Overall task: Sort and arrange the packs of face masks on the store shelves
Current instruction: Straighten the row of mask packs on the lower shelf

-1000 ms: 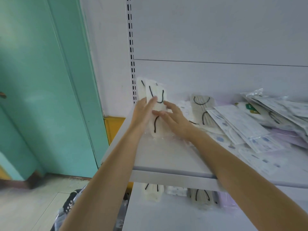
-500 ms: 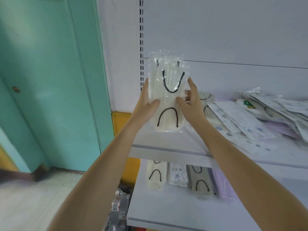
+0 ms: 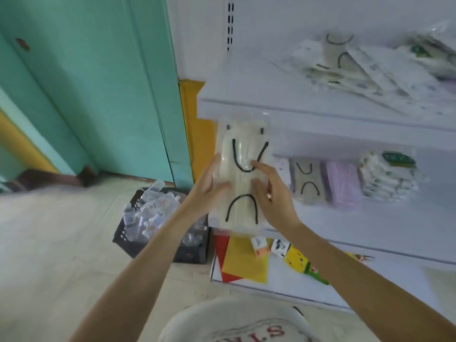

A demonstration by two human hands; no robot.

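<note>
A teal door (image 3: pixel 98 95) fills the frame from 9 to 11 o'clock, with pale floor (image 3: pixel 61 243) below it at 8. White shelves take up the right half: top shelf (image 3: pixel 320 114) at 1 o'clock, middle shelf (image 3: pixel 345 225) at 3, bottom shelf (image 3: pixel 283 280) at 5.

A loose pile (image 3: pixel 370 67) of mask packs lies askew on the top shelf, overlapping one another. A black crate (image 3: pixel 190 255) of clear bottles sits on the floor at 7 o'clock from centre, touching the bottom shelf's left end. A yellow sheet (image 3: pixel 244 262) lies on the bottom shelf, at 6 from the hands.

The pack (image 3: pixel 243 193), cream masks with black ear loops in clear wrap, is held upright at frame centre, in front of the left end of the middle shelf, its top edge reaching the top shelf's front lip. The left hand (image 3: pixel 207 191) grips its left edge at 9, thumb across the front. The right hand (image 3: pixel 274 196) grips the right edge at 3, fingers curled onto the front.

On the middle shelf, at 3 o'clock from the pack, stand a patterned stack (image 3: pixel 389 178), a purple pack (image 3: pixel 343 183) and a grey pack (image 3: pixel 307 181), side by side and touching. Small boxes (image 3: pixel 259 246) lie just under the pack at 6.
</note>
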